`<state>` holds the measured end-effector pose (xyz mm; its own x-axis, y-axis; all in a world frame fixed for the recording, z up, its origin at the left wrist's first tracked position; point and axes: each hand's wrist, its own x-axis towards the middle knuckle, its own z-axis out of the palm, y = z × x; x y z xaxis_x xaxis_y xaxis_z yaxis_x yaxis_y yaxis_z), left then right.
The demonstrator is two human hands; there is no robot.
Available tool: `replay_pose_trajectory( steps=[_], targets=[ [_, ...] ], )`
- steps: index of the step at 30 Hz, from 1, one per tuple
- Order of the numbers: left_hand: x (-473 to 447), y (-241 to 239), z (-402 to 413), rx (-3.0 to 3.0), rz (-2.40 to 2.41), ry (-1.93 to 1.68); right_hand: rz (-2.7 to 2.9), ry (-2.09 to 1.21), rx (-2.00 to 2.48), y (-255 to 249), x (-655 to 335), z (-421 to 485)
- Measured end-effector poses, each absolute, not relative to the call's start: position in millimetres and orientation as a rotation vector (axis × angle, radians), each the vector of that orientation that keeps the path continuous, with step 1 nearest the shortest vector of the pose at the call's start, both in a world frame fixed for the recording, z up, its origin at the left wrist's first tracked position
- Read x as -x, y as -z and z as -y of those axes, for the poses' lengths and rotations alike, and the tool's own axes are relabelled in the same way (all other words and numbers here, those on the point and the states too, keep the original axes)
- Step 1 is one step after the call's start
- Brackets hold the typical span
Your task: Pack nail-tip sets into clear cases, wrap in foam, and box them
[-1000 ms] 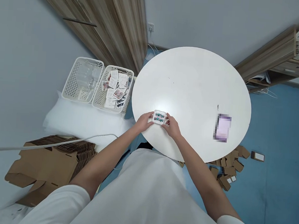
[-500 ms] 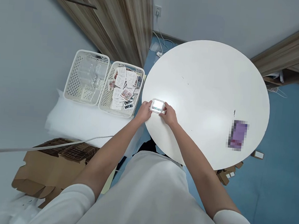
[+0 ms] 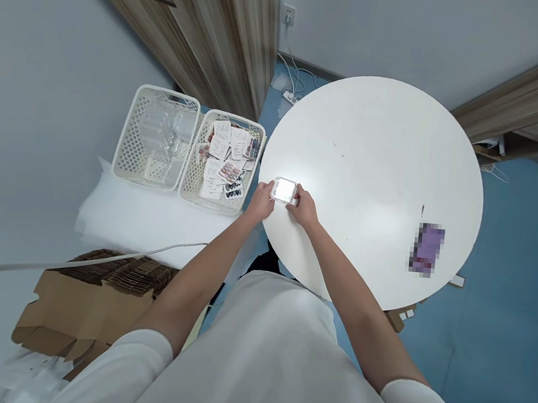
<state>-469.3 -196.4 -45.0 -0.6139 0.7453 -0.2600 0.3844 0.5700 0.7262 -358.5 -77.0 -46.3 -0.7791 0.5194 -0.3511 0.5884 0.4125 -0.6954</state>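
Observation:
A small clear plastic case (image 3: 284, 190) is held between my two hands over the near left edge of the round white table (image 3: 376, 135). Glare covers its top, so its contents are hard to make out now. My left hand (image 3: 261, 201) grips the left side, fingers closed on the edge. On the opposite side, my right hand (image 3: 304, 207) pinches the case with thumb and fingers.
Left of the table stand a white basket (image 3: 190, 173) of press-on nail cards (image 3: 229, 172) and another basket (image 3: 123, 146) with clear plastic cases (image 3: 156, 132). Flattened cardboard boxes (image 3: 78, 307) lie lower left. A blurred purple item (image 3: 428, 248) rests on the table's right.
Glare now hides the row of dark nail shapes that showed in the case earlier. The view has shifted slightly; both hands keep their hold.

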Motion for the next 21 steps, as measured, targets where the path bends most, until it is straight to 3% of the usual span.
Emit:
replay_pose_trajectory(
  steps=[21],
  targets=[
    [459.4,43.7,207.9,-0.775,-2.309,-0.739,-2.511,1.481,-1.115,35.5,333.7,96.0]
  ],
)
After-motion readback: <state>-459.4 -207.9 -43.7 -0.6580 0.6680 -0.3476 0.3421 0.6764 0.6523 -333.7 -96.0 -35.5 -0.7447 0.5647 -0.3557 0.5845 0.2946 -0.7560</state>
